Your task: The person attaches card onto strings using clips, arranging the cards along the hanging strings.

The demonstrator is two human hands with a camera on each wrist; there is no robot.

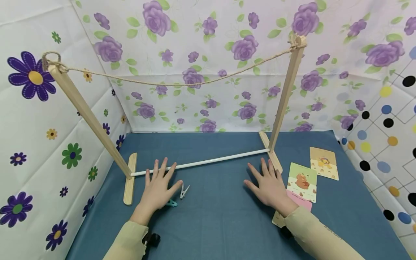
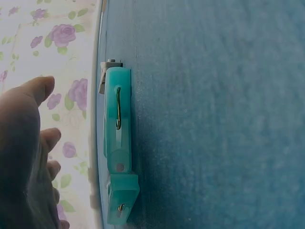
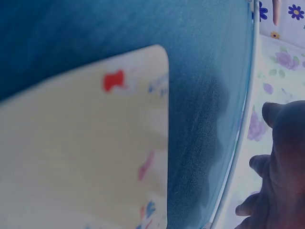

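Observation:
My left hand (image 1: 157, 189) is spread with its fingers out straight, reaching over the left part of a white rod (image 1: 208, 161) in the head view. Beside its thumb lie a white clothespin (image 1: 183, 191) and a teal clothespin (image 1: 171, 203), partly hidden by the hand. Up close in the left wrist view, two teal clothespins (image 2: 118, 119) line up on the cloth. On the other side, my right hand (image 1: 270, 188) is spread too, holding nothing. Several printed cards lie by it: a green bear card (image 1: 302, 181), a pink card (image 1: 299, 200) and a cream card (image 3: 95, 138) partly under the right forearm.
Two wooden posts, left (image 1: 91, 119) and right (image 1: 287, 95), stand on flat wooden feet joined by the rod. Twine (image 1: 195, 84) sags between their tops. A tan card (image 1: 324, 163) lies at the right on the blue cloth (image 1: 214, 224). Patterned fabric walls surround the table.

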